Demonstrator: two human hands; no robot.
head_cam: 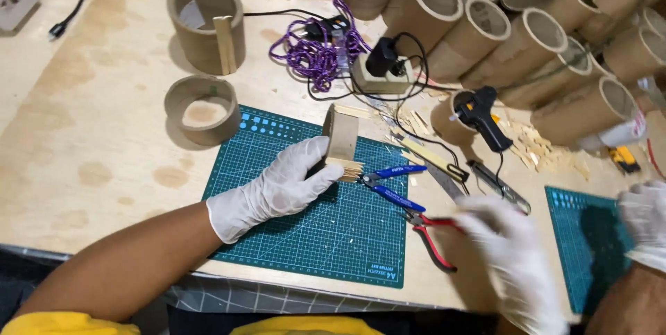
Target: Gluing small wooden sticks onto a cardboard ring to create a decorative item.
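My left hand (277, 189), in a white glove, is shut on a tan cardboard piece (341, 135) held upright on the green cutting mat (326, 238). A row of thin wooden sticks (345, 168) lines the piece's lower edge. My right hand (510, 255), also gloved, is motion-blurred at the mat's right side. Its fingertips are at the red-handled pliers (431, 234), and I cannot see whether it grips them. Blue-handled cutters (390, 184) lie just right of the sticks.
Two short cardboard rings (202, 108) (206, 24) stand at the back left. Many cardboard tubes (527, 37) are stacked at the back right. A black glue gun (485, 118), a power strip (380, 78), a purple cord (316, 54) and stick scraps (538, 148) lie between. Another person's gloved hand (644, 220) rests by a second mat (590, 245).
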